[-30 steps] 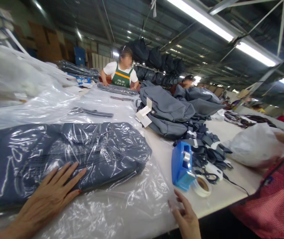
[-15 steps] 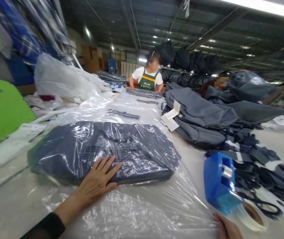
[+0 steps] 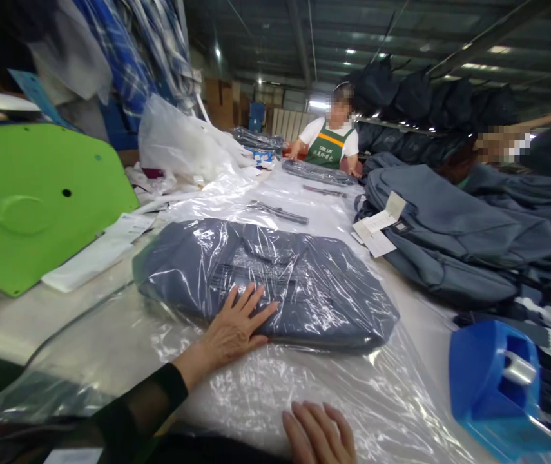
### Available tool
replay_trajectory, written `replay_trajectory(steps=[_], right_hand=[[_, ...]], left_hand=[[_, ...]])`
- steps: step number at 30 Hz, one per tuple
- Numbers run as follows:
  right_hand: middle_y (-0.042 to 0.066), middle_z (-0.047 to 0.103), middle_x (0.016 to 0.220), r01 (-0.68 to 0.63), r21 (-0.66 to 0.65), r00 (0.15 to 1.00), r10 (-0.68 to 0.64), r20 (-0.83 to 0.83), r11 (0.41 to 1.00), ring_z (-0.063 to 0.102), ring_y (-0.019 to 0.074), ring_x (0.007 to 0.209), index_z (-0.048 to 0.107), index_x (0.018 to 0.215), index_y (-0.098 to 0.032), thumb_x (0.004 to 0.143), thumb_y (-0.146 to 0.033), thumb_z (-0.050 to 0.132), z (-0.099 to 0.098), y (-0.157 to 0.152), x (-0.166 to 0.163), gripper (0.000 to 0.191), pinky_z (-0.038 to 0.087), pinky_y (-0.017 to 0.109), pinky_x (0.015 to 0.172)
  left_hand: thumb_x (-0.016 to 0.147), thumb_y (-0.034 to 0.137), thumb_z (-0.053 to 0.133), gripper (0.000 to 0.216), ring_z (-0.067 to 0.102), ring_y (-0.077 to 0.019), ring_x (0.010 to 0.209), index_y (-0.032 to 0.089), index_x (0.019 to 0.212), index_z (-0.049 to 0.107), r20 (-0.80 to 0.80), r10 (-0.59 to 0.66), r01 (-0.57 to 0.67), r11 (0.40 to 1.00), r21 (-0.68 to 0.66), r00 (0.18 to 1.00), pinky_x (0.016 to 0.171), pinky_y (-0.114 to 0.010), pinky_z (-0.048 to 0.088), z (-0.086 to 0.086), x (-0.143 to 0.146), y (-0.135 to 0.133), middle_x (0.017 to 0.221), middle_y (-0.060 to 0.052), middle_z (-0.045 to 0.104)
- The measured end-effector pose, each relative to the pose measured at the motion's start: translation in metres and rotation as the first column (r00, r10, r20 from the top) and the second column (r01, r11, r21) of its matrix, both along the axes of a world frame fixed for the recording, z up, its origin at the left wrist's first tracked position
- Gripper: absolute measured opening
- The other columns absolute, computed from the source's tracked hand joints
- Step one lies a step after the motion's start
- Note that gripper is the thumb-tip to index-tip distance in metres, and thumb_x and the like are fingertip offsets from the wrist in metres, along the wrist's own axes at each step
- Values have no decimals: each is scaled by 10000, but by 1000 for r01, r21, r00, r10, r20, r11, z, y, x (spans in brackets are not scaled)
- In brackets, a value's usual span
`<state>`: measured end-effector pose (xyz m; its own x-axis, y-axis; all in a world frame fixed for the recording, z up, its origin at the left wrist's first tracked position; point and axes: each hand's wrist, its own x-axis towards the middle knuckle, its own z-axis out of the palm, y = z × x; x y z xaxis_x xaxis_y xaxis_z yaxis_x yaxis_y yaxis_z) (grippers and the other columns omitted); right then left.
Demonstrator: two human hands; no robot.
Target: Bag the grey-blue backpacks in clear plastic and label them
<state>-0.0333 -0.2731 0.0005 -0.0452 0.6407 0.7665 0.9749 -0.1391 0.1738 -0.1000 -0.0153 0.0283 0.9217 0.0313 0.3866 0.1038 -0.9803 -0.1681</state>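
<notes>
A dark grey fabric bag (image 3: 338, 293) lies flat in clear plastic on the table in front of me. My left hand (image 3: 236, 328) rests on its near side, open, with the fingers spread over the film. The loose part of the clear plastic bag (image 3: 251, 399) spreads toward me across the table. On that film, at the bottom edge of the view, is my right hand (image 3: 321, 435), open, its fingers side by side and stretched out. Its palm is partly out of view.
At right are a blue tape dispenser (image 3: 492, 380) and a pile of grey bags (image 3: 459, 225) with paper tags (image 3: 379, 225). A green board (image 3: 38, 193) and white papers (image 3: 101, 251) lie left. A co-worker (image 3: 330, 138) in a green apron stands across the table.
My right hand has moved left from the plastic's right edge to its near part. My left hand stays on the bag. The whole view has shifted, so things appear further right.
</notes>
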Motion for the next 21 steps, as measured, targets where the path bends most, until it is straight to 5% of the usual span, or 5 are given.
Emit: replay_trajectory(steps=[6,10,16,21], right_hand=[[41,733,965,-62,-129,998,59,-27,990,675,158,893,673,1022,-189,917,-148,479,17,-17,25,224,404,338,936],[33,729,888,-126,-70,988,119,-100,990,683,152,845,661,880,-205,867,-119,568,15,-20,12,128,448,324,915],[27,719,808,-124,70,978,134,-161,990,674,133,796,623,761,-203,901,-74,463,19,-6,-4,249,456,315,884],[50,732,862,-171,-75,982,164,-97,982,674,138,860,675,900,-191,931,-99,406,23,0,1,286,435,313,893]], left_hand=[[891,612,447,651,289,-380,1375,287,1445,341,-35,10,-13,996,-93,999,1087,-593,205,2,1,-1,1485,-174,352],[891,604,455,662,279,-382,1380,277,1452,323,-42,11,-15,995,-97,999,1092,-590,205,3,0,-2,1487,-179,345],[901,595,446,655,284,-373,1378,275,1455,311,-38,7,-10,996,-92,999,1099,-585,200,3,0,-2,1486,-169,348],[906,586,446,631,302,-366,1371,273,1443,341,-31,12,-15,994,-105,999,1092,-583,214,3,0,-2,1478,-170,364]])
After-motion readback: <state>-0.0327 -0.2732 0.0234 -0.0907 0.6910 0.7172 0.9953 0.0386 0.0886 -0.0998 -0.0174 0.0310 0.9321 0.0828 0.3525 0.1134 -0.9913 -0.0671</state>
